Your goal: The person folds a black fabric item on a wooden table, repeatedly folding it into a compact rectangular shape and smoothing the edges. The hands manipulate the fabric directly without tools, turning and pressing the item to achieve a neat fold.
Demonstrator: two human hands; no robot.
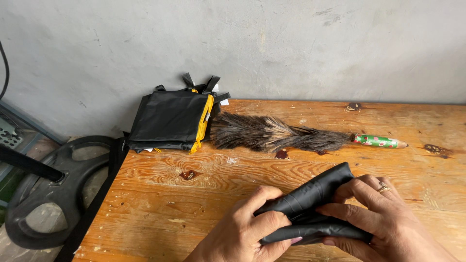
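Note:
My left hand [247, 228] and my right hand [383, 213] both grip a rolled bundle of black fabric [310, 194] near the front edge of the wooden table [160, 194]. The left hand wraps the bundle's near end, thumb on top. The right hand, with a ring on one finger, presses its fingers over the far end. A stack of black pouches with yellow zippers [172, 119] lies at the table's back left corner. A feather duster [281, 133] with a green flowered handle [378, 141] lies across the back, beyond my hands.
A grey plaster wall [267, 43] rises right behind the table. To the left, below the table edge, stands a black plastic frame with oval openings [53, 194]. Dark knots and stains mark the tabletop.

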